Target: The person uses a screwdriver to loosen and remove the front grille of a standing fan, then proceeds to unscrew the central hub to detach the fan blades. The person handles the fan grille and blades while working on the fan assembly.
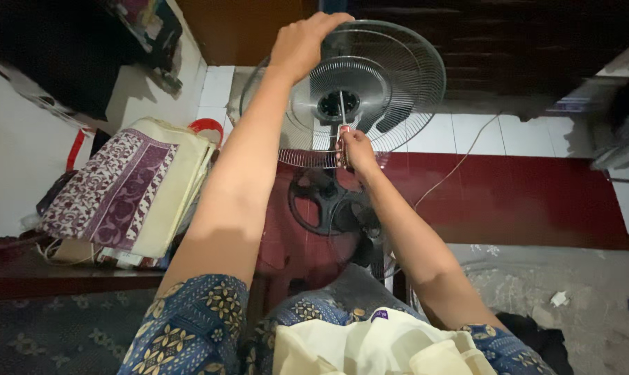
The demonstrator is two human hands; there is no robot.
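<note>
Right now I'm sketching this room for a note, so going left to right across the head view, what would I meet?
Folded patterned cloth → left hand gripping the fan guard rim → right hand holding a screwdriver at the fan's hub → white cord across the red floor.

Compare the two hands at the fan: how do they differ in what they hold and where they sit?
The left hand rests on the top rim of the fan guard, palm down, holding no tool; the right hand grips a screwdriver with a reddish handle. The left hand sits high at the guard's edge; the right hand is lower, near the hub, with the shaft pointing at it. Both arms are bare and reach out to the same fan.
</note>
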